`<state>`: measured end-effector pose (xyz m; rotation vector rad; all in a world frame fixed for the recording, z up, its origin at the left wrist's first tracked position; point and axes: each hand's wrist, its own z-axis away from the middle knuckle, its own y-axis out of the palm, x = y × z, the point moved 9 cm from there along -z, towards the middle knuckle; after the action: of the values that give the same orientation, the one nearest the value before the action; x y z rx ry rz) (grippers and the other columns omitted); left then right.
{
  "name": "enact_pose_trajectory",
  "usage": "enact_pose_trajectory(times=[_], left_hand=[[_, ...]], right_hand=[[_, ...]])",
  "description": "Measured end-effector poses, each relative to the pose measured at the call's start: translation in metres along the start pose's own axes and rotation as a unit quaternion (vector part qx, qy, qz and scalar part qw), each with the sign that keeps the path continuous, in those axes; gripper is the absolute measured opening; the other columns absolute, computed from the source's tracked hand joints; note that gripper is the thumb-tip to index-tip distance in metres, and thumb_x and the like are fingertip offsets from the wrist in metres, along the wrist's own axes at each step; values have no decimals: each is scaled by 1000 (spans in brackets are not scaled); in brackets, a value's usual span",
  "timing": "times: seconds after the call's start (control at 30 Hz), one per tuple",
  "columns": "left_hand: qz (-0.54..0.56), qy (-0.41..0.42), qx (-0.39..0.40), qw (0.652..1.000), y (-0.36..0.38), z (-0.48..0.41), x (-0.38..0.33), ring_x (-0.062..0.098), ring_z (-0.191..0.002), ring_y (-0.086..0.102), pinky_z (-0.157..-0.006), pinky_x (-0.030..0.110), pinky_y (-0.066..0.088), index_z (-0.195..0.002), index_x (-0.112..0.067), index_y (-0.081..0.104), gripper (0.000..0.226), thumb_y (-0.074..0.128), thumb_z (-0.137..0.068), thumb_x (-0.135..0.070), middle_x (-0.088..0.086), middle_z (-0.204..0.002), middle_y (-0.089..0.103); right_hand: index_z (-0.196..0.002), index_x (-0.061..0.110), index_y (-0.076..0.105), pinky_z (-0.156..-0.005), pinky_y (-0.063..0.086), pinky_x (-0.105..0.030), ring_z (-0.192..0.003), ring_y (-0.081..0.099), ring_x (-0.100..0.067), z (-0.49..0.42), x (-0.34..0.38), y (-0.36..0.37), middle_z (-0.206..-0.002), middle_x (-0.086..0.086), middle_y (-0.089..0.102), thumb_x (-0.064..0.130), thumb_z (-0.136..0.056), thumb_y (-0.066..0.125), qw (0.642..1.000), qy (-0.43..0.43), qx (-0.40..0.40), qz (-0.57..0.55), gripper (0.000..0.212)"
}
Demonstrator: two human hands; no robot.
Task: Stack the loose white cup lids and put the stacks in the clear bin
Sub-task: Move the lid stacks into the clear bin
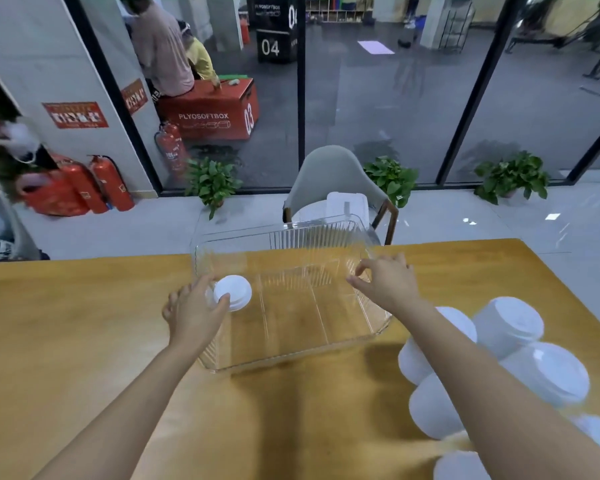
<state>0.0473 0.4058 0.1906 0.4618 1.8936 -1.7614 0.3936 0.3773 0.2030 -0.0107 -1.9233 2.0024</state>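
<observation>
Glass-walled room, gym floor behind the glass. Wooden table (84, 341) in front of us, grey chair (333, 174) at its far edge, potted plants (212, 181) along the glass, fire extinguishers (111, 181) by the left wall.

Clear bin (291, 362) sits mid-table toward the far edge. It has ribbed walls and dividers inside.

Our left hand (194, 313) grips a short stack of white lids (232, 292), with the thumb across the near rim of the top lid and the fingers curled round the side. The stack is held top-up just inside the bin's left wall, over the left compartment. We can't tell whether it touches the bin floor.

Our right hand (388, 282) is at the bin's right wall, near the far corner. Its fingers are loosely curled, with a gap between thumb and index finger. We can't tell whether it is holding the rim or just next to it.

More lid stacks (510, 323) lie on their sides in a cluster near the table's right edge, running toward the near right corner. They touch one another and are partly hidden by our right forearm. They are motion-blurred, so we can't get a count per stack.
</observation>
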Motion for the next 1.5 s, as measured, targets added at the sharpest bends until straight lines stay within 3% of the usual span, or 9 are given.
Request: enact_pose_trajectory(times=[0.17, 0.43, 0.73, 0.87, 0.97, 1.03, 1.1, 1.37, 1.5], left_hand=[[-19, 29, 11, 999, -18, 27, 46, 32, -109, 45, -100, 43, 30, -106, -27, 62, 18, 66, -89, -32, -1, -98, 52], [-37, 56, 35, 997, -16, 77, 85, 30, -111, 45, -103, 42, 26, -108, -29, 60, 22, 65, -89, -37, 0, -98, 59], [-129, 98, 4, 987, -17, 97, 91, 34, -116, 44, -104, 48, 26, -107, -26, 64, 26, 71, -83, -34, 7, -112, 63], [-270, 242, -51, 931, -11, 121, 58, 44, -129, 40, -109, 61, 17, -106, -11, 70, 40, 83, -70, -24, 27, -137, 49], [-279, 356, -48, 891, 27, 163, 42, 40, -134, 38, -109, 66, 26, -115, -13, 67, 38, 57, -91, -42, 22, -140, 49], [-273, 357, -19, 893, 59, 181, 55, 39, -134, 44, -110, 62, 27, -122, -17, 67, 57, 25, -102, -51, 16, -142, 52], [-264, 364, -16, 893, 81, 193, 69, 38, -127, 54, -108, 58, 27, -122, -17, 68, 70, 12, -103, -55, 14, -139, 57], [-232, 474, -206, 824, 88, 228, 80, 36, -103, 64, -95, 53, 48, -118, -10, 70, 61, 28, -104, -52, 13, -122, 67], [-213, 485, -236, 815, 82, 238, 77, 31, -92, 66, -82, 46, 53, -113, -11, 70, 61, 24, -105, -50, 9, -109, 71]], right_hand=[[-117, 32, 62, -102, 33, -41, -127, 39, -31, 62, 28, 27, -131, -5, 57, 65, -91, 50, 1000, 26, -1, 6, 43], [-115, 30, 61, -100, 32, -41, -127, 37, -30, 141, 32, 43, -128, -4, 56, 65, -88, 55, 998, 53, -36, 7, 45], [-117, 31, 61, -99, 33, -42, -127, 37, -31, 171, 23, 71, -126, -5, 55, 65, -84, 59, 998, 43, -50, 19, 47], [-117, 21, 66, -107, 30, -61, -140, 29, -49, 175, 29, 78, -146, -27, 43, 54, -78, 73, 996, 21, -78, 45, 51], [-111, 23, 68, -115, 15, -62, -146, 21, -44, 196, 53, 92, -153, -22, 37, 60, -85, 53, 985, -85, -132, 75, 47], [-108, 27, 69, -118, 10, -62, -147, 25, -40, 213, 67, 112, -152, -14, 42, 63, -90, 39, 972, -162, -146, 90, 51], [-109, 28, 70, -117, 11, -61, -144, 33, -37, 225, 68, 136, -147, -10, 50, 64, -97, 30, 961, -201, -166, 92, 56], [-105, 27, 72, -105, 34, -57, -116, 61, -33, 237, 62, 169, -113, 2, 71, 61, -102, 18, 925, -245, -281, 75, 64], [-106, 24, 71, -107, 28, -56, -102, 66, -28, 241, 62, 173, -101, 2, 73, 61, -100, 13, 928, -210, -295, 83, 69]])
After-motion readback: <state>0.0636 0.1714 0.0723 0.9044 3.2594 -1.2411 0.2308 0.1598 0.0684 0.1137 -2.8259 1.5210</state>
